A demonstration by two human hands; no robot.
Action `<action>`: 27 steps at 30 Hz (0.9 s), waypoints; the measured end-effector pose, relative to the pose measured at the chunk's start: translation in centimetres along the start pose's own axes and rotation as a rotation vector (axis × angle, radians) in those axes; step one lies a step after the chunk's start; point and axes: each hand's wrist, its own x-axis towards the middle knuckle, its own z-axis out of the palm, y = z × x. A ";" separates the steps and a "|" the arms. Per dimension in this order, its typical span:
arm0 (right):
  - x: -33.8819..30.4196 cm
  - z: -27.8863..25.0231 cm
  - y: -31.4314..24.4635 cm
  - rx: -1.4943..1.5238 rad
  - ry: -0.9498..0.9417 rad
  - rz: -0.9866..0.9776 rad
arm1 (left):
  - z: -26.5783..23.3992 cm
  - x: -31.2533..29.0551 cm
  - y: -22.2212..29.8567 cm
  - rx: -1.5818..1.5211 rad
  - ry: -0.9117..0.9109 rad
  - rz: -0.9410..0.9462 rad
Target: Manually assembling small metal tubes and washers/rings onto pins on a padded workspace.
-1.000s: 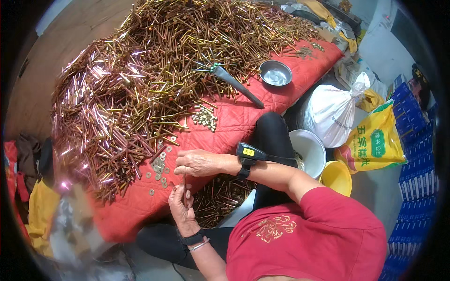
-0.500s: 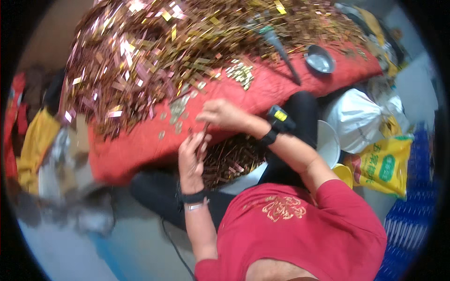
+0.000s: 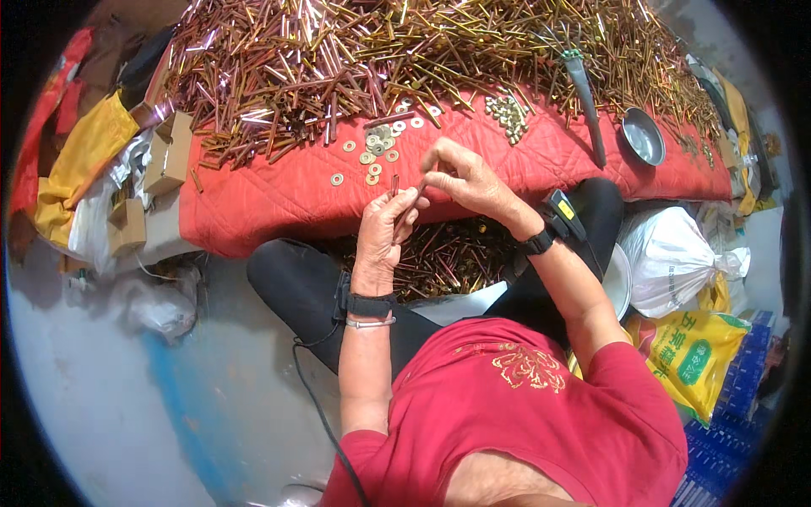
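My left hand is closed around a thin metal rod, its end standing up past the fingers. The rod has the coppery look of the ones in the pile. My right hand is curled just to the right, its fingertips bent together by the left fingers; what they pinch, if anything, is too small to make out. Beyond the hands, several flat washers lie on the red quilted cloth. A small heap of brass-coloured nuts sits farther right on it.
A big pile of coppery rods covers the far side. More rods lie between my legs. At right are a dark-handled tool, a metal bowl, a tied white sack and a yellow bag. Small cardboard boxes stand left.
The whole view has shifted and turned, and the blur is gone. My hands are still close together, the right one now slightly farther to the right of the left fingers.
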 end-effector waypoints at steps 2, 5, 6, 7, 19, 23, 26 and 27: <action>0.0 -1.1 1.0 0.056 -0.083 0.223 | -0.2 -0.1 0.0 0.047 -0.081 -0.032; -0.1 -1.0 1.2 -0.011 -0.053 0.221 | -0.3 0.2 0.0 0.023 -0.113 -0.020; 0.0 -0.7 1.1 -0.135 0.062 -0.006 | -0.4 0.2 -0.1 0.023 -0.112 -0.018; 0.1 -0.5 1.0 -0.058 0.048 -0.080 | -0.5 0.3 -0.2 0.014 -0.108 -0.023; 0.0 -0.2 1.1 -0.191 0.161 0.066 | -0.2 0.3 -0.2 0.039 -0.055 -0.038; -0.2 -0.4 1.3 -0.024 -0.001 0.149 | -0.5 0.4 -0.5 0.044 -0.086 -0.063; 0.0 -0.4 1.8 -0.322 -0.082 0.308 | -0.5 0.6 -1.0 0.015 -0.093 -0.041; -0.1 -0.2 1.3 -0.290 -0.007 0.138 | 0.2 0.5 -0.4 -0.013 -0.019 -0.059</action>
